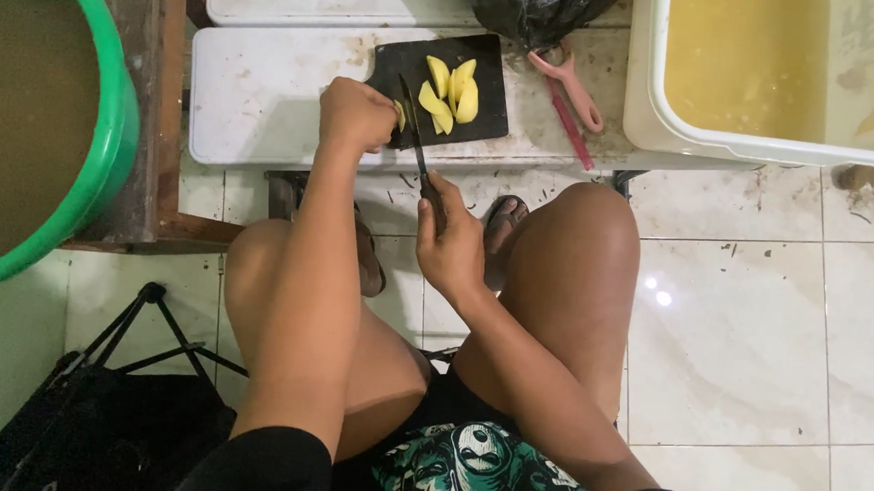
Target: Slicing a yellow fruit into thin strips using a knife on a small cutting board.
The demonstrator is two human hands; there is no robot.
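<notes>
Right hand (449, 248): closed on the handle of a black knife (415, 140), blade laid across the near edge of the black cutting board (484, 104). Left hand (356, 114): clamped on a yellow piece (401, 115) at the board's near left corner. Step judged: slicing; a straight downward cut beside the fingers is called for. Cut wedges (451, 92): mid-board.

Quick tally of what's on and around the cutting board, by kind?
Yellow wedges lying free on the black cutting board: 5
Piece under the left hand: 1
Knife, in the right hand: 1
Pink peeler: 1
Cutting board: 1
Total: 9
</notes>
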